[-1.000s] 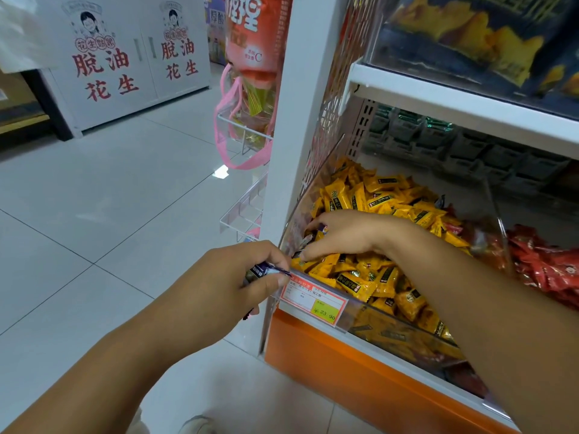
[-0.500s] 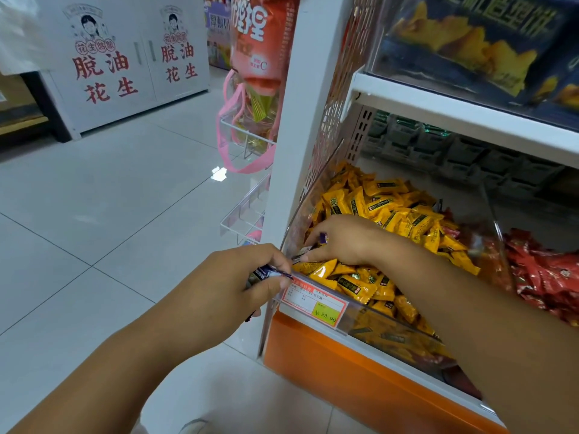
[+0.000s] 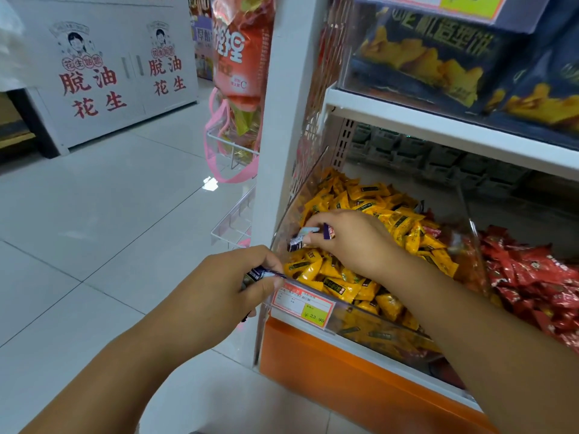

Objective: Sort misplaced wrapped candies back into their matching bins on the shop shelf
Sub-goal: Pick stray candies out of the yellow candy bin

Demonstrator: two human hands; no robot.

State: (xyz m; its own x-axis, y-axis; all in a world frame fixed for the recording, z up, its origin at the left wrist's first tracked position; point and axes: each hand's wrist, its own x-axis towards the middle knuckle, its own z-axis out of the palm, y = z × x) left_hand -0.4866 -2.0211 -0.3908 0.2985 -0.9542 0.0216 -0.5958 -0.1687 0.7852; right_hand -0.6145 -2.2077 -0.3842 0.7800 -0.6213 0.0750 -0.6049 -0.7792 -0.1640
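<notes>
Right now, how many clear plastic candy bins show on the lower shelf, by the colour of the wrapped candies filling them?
Clear plastic bin of yellow wrapped candies: 1
Clear plastic bin of red wrapped candies: 1
Total: 2

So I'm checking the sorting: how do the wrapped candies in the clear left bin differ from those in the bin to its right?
The yellow wrapped candies carry dark label bands; the red wrapped candies show pale markings. The right hand is working in the yellow pile; nothing touches the red pile. Both are loose heaps of small crinkled foil packets.
</notes>
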